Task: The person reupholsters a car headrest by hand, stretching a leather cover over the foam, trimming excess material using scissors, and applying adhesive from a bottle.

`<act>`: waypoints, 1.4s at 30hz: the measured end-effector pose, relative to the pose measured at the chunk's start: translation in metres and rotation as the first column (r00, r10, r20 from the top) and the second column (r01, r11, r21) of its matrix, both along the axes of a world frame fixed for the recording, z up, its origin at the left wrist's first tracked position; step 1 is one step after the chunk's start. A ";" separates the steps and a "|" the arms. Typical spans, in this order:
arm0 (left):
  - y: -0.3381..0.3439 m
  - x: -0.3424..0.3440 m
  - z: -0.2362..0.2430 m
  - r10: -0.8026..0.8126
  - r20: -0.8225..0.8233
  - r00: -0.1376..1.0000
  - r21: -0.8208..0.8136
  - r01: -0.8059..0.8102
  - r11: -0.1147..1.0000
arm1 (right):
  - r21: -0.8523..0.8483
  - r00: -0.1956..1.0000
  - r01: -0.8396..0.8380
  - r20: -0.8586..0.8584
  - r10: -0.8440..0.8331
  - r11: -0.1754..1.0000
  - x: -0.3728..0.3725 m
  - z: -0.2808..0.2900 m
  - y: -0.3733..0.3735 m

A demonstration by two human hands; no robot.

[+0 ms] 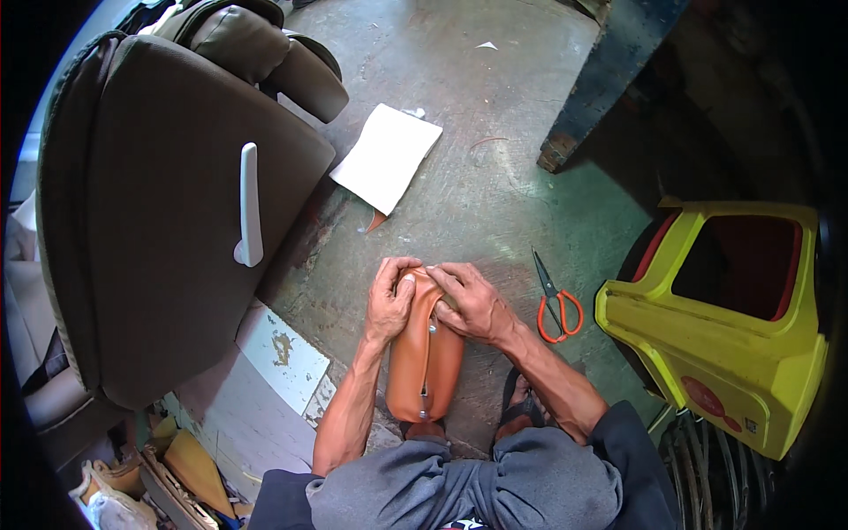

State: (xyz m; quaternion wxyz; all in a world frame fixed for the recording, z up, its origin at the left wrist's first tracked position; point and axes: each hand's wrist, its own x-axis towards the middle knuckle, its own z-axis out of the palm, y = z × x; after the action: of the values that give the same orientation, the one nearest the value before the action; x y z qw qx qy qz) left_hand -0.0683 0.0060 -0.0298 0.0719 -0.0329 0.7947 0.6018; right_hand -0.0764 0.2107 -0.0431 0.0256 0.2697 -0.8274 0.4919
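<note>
An orange-brown zippered pouch (pixel 408 375) hangs between my knees, its zip running lengthwise down the front with metal pulls on it. My left hand (pixel 389 299) grips the pouch's far end from the left side, thumb on top. Opposite it, my right hand (pixel 471 300) pinches the same end, its fingers curled around the edge. The material is bunched and creased between both hands. Some fingertips are hidden by the folds. To the right of my right hand, orange-handled scissors (pixel 556 305) lie on the floor with the blades pointing away.
A large dark brown car seat (pixel 177 221) with a white lever stands at the left. White folded sheets (pixel 389 157) lie ahead on the floor, near an orange scrap (pixel 377 221). A yellow plastic shell (pixel 707 327) sits at the right, below a blue metal leg (pixel 609 79).
</note>
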 end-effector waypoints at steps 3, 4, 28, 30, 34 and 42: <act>0.005 -0.005 0.007 0.042 -0.036 0.998 -0.143 -0.047 0.989 | 0.088 0.998 0.032 -0.056 -0.027 0.996 -0.001 0.009 -0.012; 0.006 -0.004 0.007 0.053 -0.069 0.996 -0.163 -0.064 0.985 | 0.139 0.998 0.056 -0.037 -0.051 0.989 -0.001 0.012 -0.015; 0.025 -0.006 0.007 0.099 -0.256 0.962 -0.289 -0.174 0.941 | 0.058 0.949 0.195 0.240 -0.204 0.979 -0.002 0.012 -0.028; 0.021 -0.004 0.006 0.127 -0.269 0.955 -0.247 -0.196 0.949 | -0.074 0.929 0.243 0.305 -0.210 0.967 0.001 0.008 -0.033; 0.012 0.002 0.004 0.110 -0.250 0.962 -0.209 -0.165 0.964 | -0.146 0.969 0.149 0.218 -0.115 0.978 -0.010 0.005 -0.026; 0.016 0.010 0.017 0.061 -0.113 0.992 -0.266 -0.089 0.960 | 0.186 0.993 0.118 -0.006 -0.119 0.975 0.000 0.023 -0.006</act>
State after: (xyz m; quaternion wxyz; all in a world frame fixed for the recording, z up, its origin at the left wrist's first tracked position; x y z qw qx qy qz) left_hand -0.0586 0.0222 -0.0133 0.0023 -0.0411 0.8703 0.4907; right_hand -0.0759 0.2044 -0.0202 0.0274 0.2201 -0.8845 0.4105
